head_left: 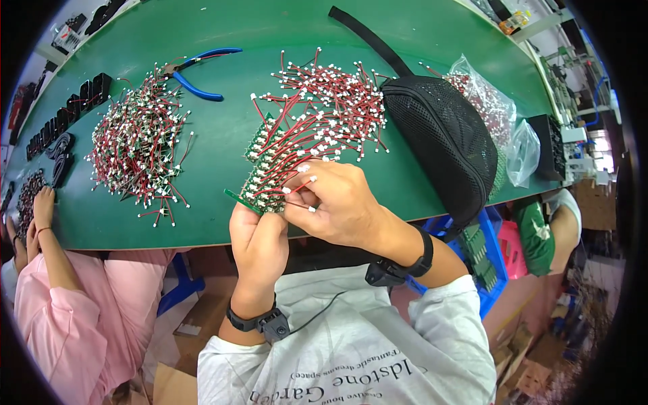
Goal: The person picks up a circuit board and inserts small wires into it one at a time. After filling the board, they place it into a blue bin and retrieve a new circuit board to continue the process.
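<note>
Green circuit boards (262,150) sit in the closed left hand (258,241); the right hand (341,204) curls at their red wires (295,144), its hold unclear.

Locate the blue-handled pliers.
In the head view, the blue-handled pliers lie left of centre on the green table, handles pointing right, head end at the far edge of the left pile of red-wired boards.

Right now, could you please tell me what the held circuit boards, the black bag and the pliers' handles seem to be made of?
Circuit boards: probably rigid resin board, judging by the flat green surfaces carrying small parts.
Black bag: likely matte synthetic fabric, as its side shows a fine mesh texture.
Pliers' handles: smooth, slightly shiny blue; plastic or rubber, I can't tell which.
</note>
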The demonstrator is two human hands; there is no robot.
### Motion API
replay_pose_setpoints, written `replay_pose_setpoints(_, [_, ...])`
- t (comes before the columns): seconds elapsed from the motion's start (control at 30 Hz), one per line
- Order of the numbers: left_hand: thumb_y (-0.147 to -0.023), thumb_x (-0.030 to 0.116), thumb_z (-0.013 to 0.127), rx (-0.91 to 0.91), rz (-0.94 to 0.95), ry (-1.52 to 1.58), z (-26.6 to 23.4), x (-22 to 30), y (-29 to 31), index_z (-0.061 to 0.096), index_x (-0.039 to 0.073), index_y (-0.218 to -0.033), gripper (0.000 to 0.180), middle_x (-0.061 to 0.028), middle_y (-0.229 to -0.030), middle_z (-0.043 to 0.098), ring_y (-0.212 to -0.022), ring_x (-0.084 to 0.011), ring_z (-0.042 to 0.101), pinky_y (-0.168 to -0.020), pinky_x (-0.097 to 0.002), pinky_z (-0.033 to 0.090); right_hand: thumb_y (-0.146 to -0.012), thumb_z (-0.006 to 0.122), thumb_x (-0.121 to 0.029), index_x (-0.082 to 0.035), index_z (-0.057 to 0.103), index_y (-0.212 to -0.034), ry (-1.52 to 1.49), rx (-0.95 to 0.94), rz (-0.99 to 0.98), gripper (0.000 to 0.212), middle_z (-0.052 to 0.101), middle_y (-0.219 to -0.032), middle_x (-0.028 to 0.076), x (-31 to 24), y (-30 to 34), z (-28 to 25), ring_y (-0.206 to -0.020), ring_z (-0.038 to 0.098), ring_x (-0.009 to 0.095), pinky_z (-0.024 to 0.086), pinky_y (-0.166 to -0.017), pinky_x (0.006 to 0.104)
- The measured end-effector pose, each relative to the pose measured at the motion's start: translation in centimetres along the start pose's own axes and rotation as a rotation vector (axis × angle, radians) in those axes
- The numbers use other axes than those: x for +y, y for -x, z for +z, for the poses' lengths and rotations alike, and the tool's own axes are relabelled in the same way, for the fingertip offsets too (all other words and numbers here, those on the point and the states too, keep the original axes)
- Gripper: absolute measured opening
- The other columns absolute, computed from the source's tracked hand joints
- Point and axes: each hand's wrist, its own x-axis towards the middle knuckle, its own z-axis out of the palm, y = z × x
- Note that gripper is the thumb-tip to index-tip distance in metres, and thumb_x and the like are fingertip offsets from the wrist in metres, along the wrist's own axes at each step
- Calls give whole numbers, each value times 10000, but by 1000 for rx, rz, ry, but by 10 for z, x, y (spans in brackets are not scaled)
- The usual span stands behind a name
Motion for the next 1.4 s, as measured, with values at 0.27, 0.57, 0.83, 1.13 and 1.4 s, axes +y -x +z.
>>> replay_pose_setpoints(0.27, [-846,-112,368,30,-33,-11,7,4,0,523,-60,-1202,392,-92,-1076,621,-925,-124,597,-803,-252,481,-654,738,-7,-8,615,-804,20,-8,-2,194,591,-691,62,0,1,-1,-540,572,167,473,-483,282])
replay_pose_setpoints(0.57, [-869,-87,388,52,-5,-240,-2,1,6,475,-47,-1312,453,5,-989,586,-748,-4,438,-627,-164,349,-678,730,10,-9,613,-872,71,-115,7,227,608,-738,90,-1,1,-4,-631,608,276,497,-563,356])
replay_pose_setpoints(0.83, [-839,-96,384,40,-3,-189,-3,0,2,575,-47,-1126,348,-38,-1005,615,-785,-42,508,-658,-190,400,-698,720,18,2,600,-864,10,-67,15,206,603,-729,92,3,3,6,-568,595,243,479,-506,343])
replay_pose_setpoints(1.13, [-828,-104,402,105,-48,38,-1,2,1,554,-57,-1120,332,-58,-1045,601,-879,-88,557,-727,-226,441,-689,720,-12,-9,635,-790,-24,-46,28,132,577,-640,65,4,-2,1,-499,541,171,440,-465,294])
replay_pose_setpoints(1.4, [-854,-88,391,57,-25,-23,-1,2,4,534,-51,-1156,336,-42,-1043,592,-862,-60,533,-723,-205,430,-701,686,-10,4,576,-791,-23,-78,28,142,566,-689,112,-2,-2,-2,-597,586,270,487,-530,359])
